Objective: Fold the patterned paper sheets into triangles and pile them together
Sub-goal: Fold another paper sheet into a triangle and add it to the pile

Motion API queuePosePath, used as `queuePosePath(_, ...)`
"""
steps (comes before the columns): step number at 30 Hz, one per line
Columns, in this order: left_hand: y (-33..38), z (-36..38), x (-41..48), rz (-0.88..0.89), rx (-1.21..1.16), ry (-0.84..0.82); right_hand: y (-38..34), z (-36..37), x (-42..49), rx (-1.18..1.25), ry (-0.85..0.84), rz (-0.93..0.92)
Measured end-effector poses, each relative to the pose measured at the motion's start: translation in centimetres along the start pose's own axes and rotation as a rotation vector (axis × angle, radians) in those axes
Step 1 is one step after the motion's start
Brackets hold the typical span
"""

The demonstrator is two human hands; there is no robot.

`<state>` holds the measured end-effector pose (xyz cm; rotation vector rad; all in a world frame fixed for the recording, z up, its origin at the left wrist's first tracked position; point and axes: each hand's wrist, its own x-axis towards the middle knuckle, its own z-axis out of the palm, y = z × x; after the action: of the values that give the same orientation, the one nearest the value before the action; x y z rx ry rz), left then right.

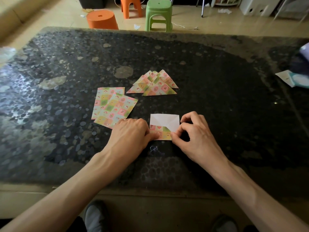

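Note:
A patterned sheet (pixel 164 123) lies white side up near the table's front, its near part folded over so the pattern shows. My left hand (pixel 132 134) presses the folded flap's left corner with its fingertips. My right hand (pixel 190 131) pinches the flap's right corner between thumb and curled fingers. A pile of folded patterned triangles (pixel 153 84) lies further back in the middle. Flat unfolded patterned sheets (pixel 113 106) lie overlapped to the left, just beyond my left hand.
The dark mottled table (pixel 217 81) spreads wide around the papers. White papers and a dark object (pixel 294 76) sit at its right edge. Orange stools (pixel 102 19) and a green stool (pixel 158 14) stand on the floor beyond the far edge.

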<state>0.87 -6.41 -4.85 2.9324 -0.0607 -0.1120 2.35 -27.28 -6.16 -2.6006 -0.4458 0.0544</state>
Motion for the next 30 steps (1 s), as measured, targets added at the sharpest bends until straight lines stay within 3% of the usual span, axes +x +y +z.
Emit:
queuePosePath(7, -0.3, -0.4, -0.3, -0.088, -0.118, -0.007, -0.2, -0.1, 0.2, 0.004, -0.006, 0.011)
queuePosePath(13, -0.6, -0.4, -0.5, 0.004, -0.207, 0.089, -0.2, -0.1, 0.2, 0.006, -0.007, 0.011)
queuePosePath(19, -0.9, -0.2, -0.1, 0.120, -0.351, 0.003, -0.1, 0.1, 0.2, 0.033, 0.020, -0.007)
queuePosePath(30, -1.9, -0.6, 1.1, 0.209, -0.324, -0.105, 0.2, 0.2, 0.1, 0.071, -0.022, -0.029)
